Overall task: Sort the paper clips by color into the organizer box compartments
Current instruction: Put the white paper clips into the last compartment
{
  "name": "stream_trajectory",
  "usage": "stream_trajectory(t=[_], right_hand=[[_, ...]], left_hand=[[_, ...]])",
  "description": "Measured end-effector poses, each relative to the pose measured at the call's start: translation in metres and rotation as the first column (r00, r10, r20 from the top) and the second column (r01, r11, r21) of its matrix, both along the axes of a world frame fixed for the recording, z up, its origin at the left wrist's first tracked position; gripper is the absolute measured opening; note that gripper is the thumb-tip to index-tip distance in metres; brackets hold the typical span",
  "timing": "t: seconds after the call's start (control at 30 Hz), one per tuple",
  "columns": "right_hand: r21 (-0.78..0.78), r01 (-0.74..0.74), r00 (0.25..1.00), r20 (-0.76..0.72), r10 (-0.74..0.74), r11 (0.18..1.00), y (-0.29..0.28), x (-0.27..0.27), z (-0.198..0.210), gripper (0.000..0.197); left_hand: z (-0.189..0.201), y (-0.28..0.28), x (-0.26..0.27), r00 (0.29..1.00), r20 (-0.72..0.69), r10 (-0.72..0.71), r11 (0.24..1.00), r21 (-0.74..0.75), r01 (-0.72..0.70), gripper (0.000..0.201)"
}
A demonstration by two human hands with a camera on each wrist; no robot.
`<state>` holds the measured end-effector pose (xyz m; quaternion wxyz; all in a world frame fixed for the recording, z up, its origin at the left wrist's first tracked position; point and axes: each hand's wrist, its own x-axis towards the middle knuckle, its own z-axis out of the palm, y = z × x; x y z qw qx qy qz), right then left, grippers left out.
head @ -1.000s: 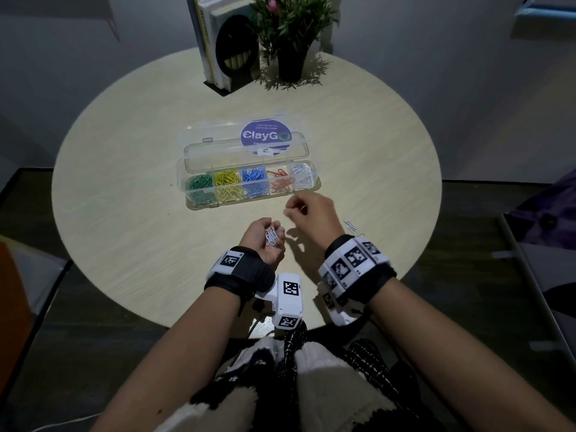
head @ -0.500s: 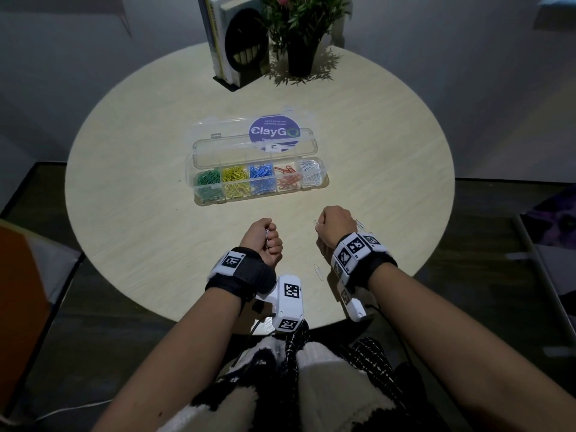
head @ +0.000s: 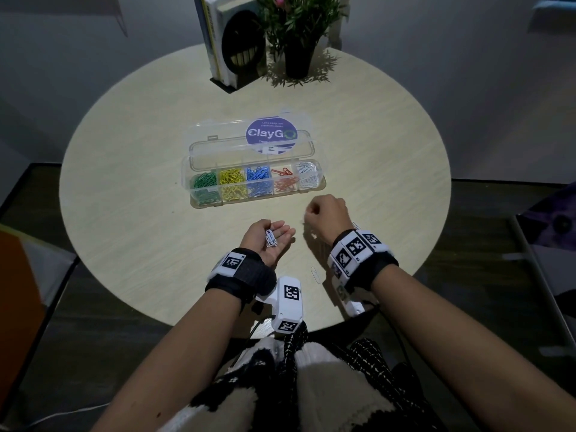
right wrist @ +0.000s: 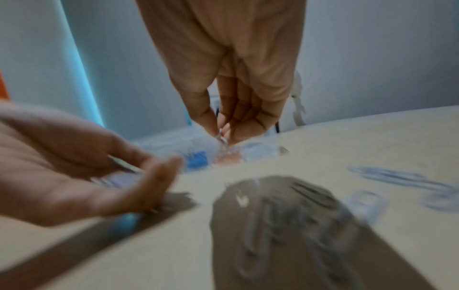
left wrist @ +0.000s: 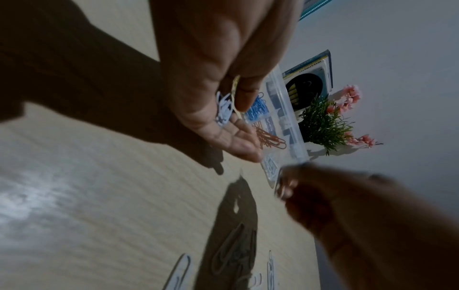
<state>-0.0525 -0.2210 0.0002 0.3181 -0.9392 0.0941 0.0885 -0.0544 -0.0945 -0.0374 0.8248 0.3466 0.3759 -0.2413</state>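
Note:
The clear organizer box [head: 199, 203] lies open mid-table, holding green, yellow, blue, red and white clips in separate compartments. My left hand [head: 270, 241] rests palm up in front of it, fingers relaxed, with several white paper clips [head: 271, 238] lying in the palm; these palm clips [left wrist: 223, 107] also show in the left wrist view. My right hand [head: 324, 213] hovers just right of it, near the box's white end. Its thumb and fingers pinch a small white clip [right wrist: 221, 138]. Another white clip [head: 315, 273] lies loose on the table by my right wrist.
Several more loose white clips [left wrist: 178, 272] lie on the round wooden table [head: 124, 182] near its front edge. The box's lid [head: 249, 145] stands open behind the compartments. Books in a holder [head: 230, 42] and a potted plant [head: 296, 35] stand at the far edge.
My left hand has gone from a closed fist to an upturned open palm showing the white clips. My right hand has lifted off the table and moved forward toward the box.

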Motion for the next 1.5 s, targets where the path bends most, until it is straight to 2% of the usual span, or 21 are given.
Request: stream_trajectory(t=[0.1,0.2,0.27,0.37,0.43,0.5,0.57,0.63,0.7,0.87,0.97,1.07,1.13,1.2,1.33,1.43,1.5], right_hand=[[0.110,-0.095,0.995,0.001,0.096,0.989,0.019,-0.007,0.014,0.012],[0.151,-0.157,0.987,0.002,0.158,0.976,0.024,-0.011,0.022,0.011],[0.160,-0.111,0.994,0.033,0.107,0.981,0.013,-0.009,0.026,0.012],[0.125,0.033,0.997,0.061,-0.041,0.992,-0.017,-0.006,0.024,0.015],[0.035,0.044,0.998,-0.048,-0.043,0.998,-0.031,-0.011,0.017,0.015],[-0.072,-0.045,0.979,-0.202,0.029,0.996,-0.031,-0.021,0.006,0.015],[-0.142,-0.096,0.959,-0.279,0.054,0.985,-0.025,-0.030,-0.006,0.023],[-0.180,-0.089,0.966,-0.256,0.041,0.980,-0.019,-0.036,-0.014,0.027],[-0.201,-0.088,0.973,-0.226,0.041,0.976,-0.013,-0.037,-0.016,0.009],[-0.278,-0.168,0.972,-0.207,0.111,0.946,-0.003,-0.036,-0.019,0.015],[-0.254,-0.167,0.976,-0.176,0.124,0.953,-0.005,-0.034,-0.018,0.013],[-0.134,-0.004,0.993,-0.120,-0.012,0.991,-0.023,-0.025,-0.015,0.013],[-0.054,0.151,0.986,-0.060,-0.154,0.987,-0.042,-0.016,-0.012,0.014],[-0.045,0.224,0.974,-0.037,-0.225,0.974,-0.062,-0.010,-0.010,0.015],[-0.211,0.129,0.985,-0.084,-0.150,0.969,-0.079,-0.009,-0.014,0.021],[-0.243,0.053,0.989,-0.124,-0.085,0.969,-0.081,-0.010,-0.022,0.020],[-0.229,0.032,0.989,-0.132,-0.064,0.973,-0.082,-0.011,-0.023,0.012]], left_hand=[[0.002,-0.009,-0.001,1.000,0.024,-0.002,0.996,-0.091,0.004,0.040],[-0.003,-0.015,0.000,1.000,0.011,0.014,0.986,-0.167,-0.012,0.035],[-0.009,-0.014,0.002,0.999,-0.006,-0.040,0.993,-0.115,0.039,0.034],[-0.005,-0.012,0.001,0.986,-0.012,-0.168,0.985,-0.040,0.167,0.040],[-0.001,-0.010,-0.001,0.977,-0.002,-0.212,0.977,-0.034,0.212,0.042],[0.000,-0.010,-0.001,0.972,0.000,-0.233,0.972,-0.033,0.233,0.044],[0.000,-0.012,-0.001,0.971,-0.005,-0.241,0.970,-0.024,0.241,0.045],[0.000,-0.013,-0.002,0.969,-0.007,-0.248,0.969,-0.012,0.248,0.045],[-0.001,-0.012,-0.002,0.973,-0.018,-0.231,0.973,0.007,0.231,0.045],[-0.004,-0.007,-0.003,0.980,-0.040,-0.194,0.980,0.040,0.196,0.044],[-0.005,-0.005,-0.002,0.982,-0.037,-0.187,0.981,0.040,0.189,0.044],[-0.006,-0.003,-0.002,0.982,-0.041,-0.185,0.982,0.034,0.187,0.044],[-0.005,-0.002,-0.003,0.981,-0.045,-0.186,0.982,0.033,0.188,0.044],[-0.006,-0.002,-0.003,0.981,-0.048,-0.190,0.981,0.037,0.192,0.044],[-0.006,-0.003,-0.004,0.979,-0.052,-0.196,0.979,0.042,0.198,0.044],[-0.005,-0.004,-0.003,0.978,-0.052,-0.200,0.978,0.039,0.202,0.044],[-0.005,-0.004,-0.001,0.978,-0.053,-0.201,0.978,0.043,0.203,0.044]])
